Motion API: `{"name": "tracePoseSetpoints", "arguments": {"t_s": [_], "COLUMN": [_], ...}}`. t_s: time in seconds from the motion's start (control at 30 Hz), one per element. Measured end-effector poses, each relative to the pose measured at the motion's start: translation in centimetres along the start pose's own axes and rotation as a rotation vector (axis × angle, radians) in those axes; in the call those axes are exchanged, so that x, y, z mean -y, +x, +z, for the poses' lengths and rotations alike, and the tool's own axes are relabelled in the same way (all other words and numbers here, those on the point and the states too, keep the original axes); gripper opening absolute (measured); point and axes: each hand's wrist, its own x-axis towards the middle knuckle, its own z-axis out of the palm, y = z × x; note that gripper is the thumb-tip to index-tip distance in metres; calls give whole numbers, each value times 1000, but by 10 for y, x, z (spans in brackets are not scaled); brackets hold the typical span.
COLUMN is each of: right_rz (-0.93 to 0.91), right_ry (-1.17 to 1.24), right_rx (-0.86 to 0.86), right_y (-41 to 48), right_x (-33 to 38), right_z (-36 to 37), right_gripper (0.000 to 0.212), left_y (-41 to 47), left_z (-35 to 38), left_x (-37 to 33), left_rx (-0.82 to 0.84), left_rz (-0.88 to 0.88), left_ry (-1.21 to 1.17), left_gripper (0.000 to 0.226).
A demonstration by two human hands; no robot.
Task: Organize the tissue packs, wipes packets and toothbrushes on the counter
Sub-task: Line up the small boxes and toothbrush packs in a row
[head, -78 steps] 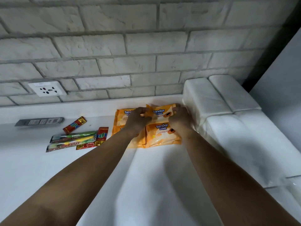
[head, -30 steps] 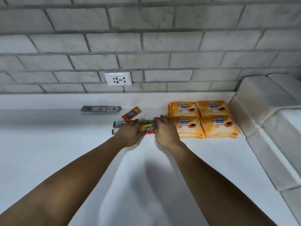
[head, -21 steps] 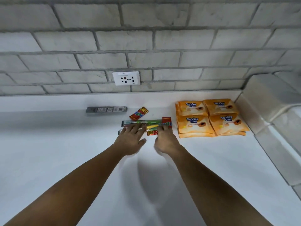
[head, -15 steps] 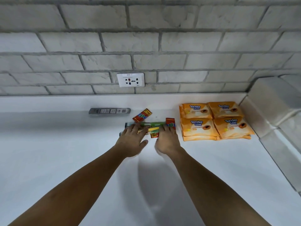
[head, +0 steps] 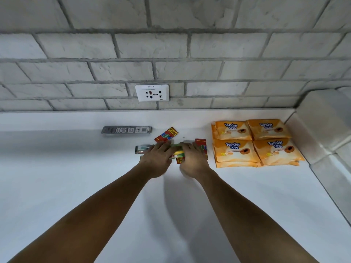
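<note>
Both hands rest on a small bunch of packaged toothbrushes (head: 178,152) lying across the white counter (head: 76,177). My left hand (head: 157,158) covers the bunch's left half, and my right hand (head: 192,158) covers its right half, fingers curled over the packs. The packs' red card ends (head: 201,146) stick out past my right hand. One red toothbrush pack (head: 166,134) lies askew just behind the bunch. Several orange wipes packets (head: 254,143) sit squared up in a two-by-two block to the right. White tissue packs (head: 322,114) are stacked at the far right.
A grey packaged toothbrush (head: 126,130) lies alone near the back of the counter on the left. A wall socket (head: 152,92) is set in the grey brick wall behind. The counter's right edge runs diagonally at lower right.
Both hands left the orange wipes packets and moved left onto the toothbrush packs. Over the last second they drew closer together on the bunch.
</note>
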Motion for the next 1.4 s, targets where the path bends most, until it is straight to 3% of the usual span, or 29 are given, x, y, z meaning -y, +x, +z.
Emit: {"name": "tracePoseSetpoints", "arguments": {"t_s": [0.1,0.2,0.37,0.6,0.73,0.9,1.27,1.4], "right_rz": [-35,98,212,16,28,84,28,29], "right_ry": [-10,-102,-235,-161,-204,-263,-194,-190], "right_rx": [-65,-131,-70,19,-89,-74,0,-48], "right_y": [-3,-8,-13,-1,-3,-8,3,5], "right_x": [2,1,-8,-15,-16,-11,-23,-22], "right_z": [-1,-8,-10,-8,-13,-12,-9,-8], "right_gripper": [70,67,57,55,67,63,66,70], "left_y": [1,0,-10,-13,-3,8,4,8], "left_z": [0,-3,-9,-16,-21,-15,-10,-17], "left_x": [-2,1,12,10,-4,-22,-6,-13], "left_rx": [0,19,16,-44,-86,40,3,-56], "left_rz": [-13,-53,-166,-411,-268,-42,-204,-166], "left_ry": [47,55,56,110,11,31,97,35], "left_gripper": [53,53,52,50,53,53,49,50]}}
